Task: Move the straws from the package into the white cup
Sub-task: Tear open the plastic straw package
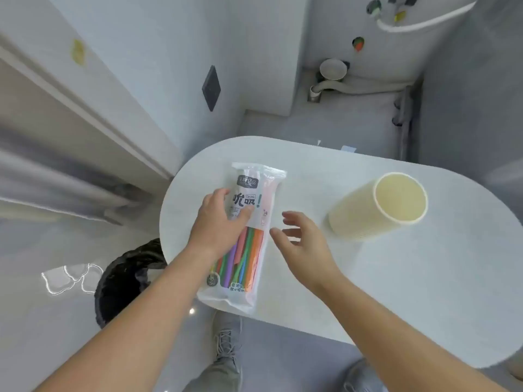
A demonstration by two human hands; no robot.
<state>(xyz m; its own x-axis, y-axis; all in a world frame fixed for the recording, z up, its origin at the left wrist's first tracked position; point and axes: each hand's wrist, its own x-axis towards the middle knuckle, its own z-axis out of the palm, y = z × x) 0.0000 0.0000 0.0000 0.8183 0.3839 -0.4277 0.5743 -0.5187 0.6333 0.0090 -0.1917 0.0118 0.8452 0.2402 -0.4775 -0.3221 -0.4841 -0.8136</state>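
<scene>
One wide-angle head camera is looking forward and steeply down, hanging near above the bench, which is filling the middle out to 3 o'clock. Floor is showing at 8 o'clock, walls at 12.

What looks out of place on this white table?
Little. The clear plastic package of coloured straws lies with its near end right at the white oval table's edge, perhaps overhanging. The pale paper cup seems to lean, likely the wide lens. Nothing spilled.
</scene>
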